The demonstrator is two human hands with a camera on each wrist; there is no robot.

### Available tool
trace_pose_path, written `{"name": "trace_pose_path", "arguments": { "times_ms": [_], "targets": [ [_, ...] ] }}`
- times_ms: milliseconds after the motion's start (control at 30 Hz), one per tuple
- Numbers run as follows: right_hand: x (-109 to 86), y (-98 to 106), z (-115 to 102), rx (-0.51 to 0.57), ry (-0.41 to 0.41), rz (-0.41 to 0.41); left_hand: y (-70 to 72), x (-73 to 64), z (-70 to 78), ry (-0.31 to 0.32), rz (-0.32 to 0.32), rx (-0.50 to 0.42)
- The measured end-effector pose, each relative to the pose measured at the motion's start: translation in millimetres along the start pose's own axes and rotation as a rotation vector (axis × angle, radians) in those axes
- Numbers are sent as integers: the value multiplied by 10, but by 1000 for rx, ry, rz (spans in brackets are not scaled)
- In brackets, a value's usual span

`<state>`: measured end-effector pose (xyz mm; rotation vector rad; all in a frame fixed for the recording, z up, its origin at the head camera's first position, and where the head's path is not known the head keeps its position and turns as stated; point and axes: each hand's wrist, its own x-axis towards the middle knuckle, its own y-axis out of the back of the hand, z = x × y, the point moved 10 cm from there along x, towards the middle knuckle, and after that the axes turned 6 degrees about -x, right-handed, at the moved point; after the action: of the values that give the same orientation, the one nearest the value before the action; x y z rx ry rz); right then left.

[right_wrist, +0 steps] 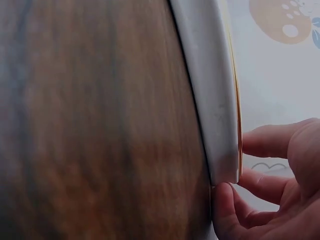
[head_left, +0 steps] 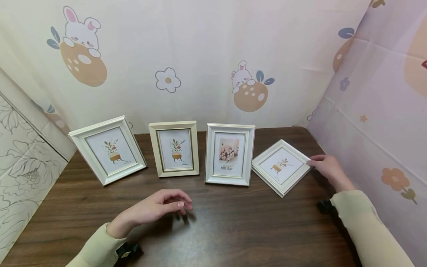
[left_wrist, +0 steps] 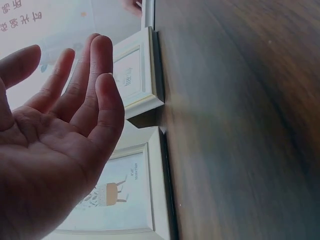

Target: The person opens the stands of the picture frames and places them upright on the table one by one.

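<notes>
My right hand (head_left: 328, 170) pinches the right corner of a white picture frame (head_left: 258, 163) with a plant-pot print. This frame is low at the table's right, turned cornerwise. In the right wrist view, fingers (right_wrist: 227, 205) meet the end of its pale edge (right_wrist: 215, 100). My left hand (head_left: 156, 207) hovers over the table, fingers loosely bent and holding nothing. Behind it stand a cream frame (head_left: 152, 137) with a plant-pot print and a white frame (head_left: 209, 155) with a flower photo. Another white frame (head_left: 133, 144) leans at the left.
The dark wooden table (head_left: 227, 230) meets a curtain (head_left: 200, 44) printed with rabbits and flowers at the back. A similar cloth (head_left: 367, 96) hangs at the right. Line-drawn floral panels (head_left: 26, 167) border the left side.
</notes>
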<state>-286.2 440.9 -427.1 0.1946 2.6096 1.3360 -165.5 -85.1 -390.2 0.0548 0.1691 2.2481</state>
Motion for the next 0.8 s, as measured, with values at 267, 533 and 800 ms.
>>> {"name": "trace_pose_path", "arguments": {
  "times_ms": [267,533,800],
  "targets": [
    [57,21,16,-79,-6,16,22,-2,10,6,11,11],
    [64,10,2,-104,-53,16,123,-29,-22,34,49,54],
    [54,42,-88,-123,-42,5,281,-48,-53,62,88,90]
  ]
}}
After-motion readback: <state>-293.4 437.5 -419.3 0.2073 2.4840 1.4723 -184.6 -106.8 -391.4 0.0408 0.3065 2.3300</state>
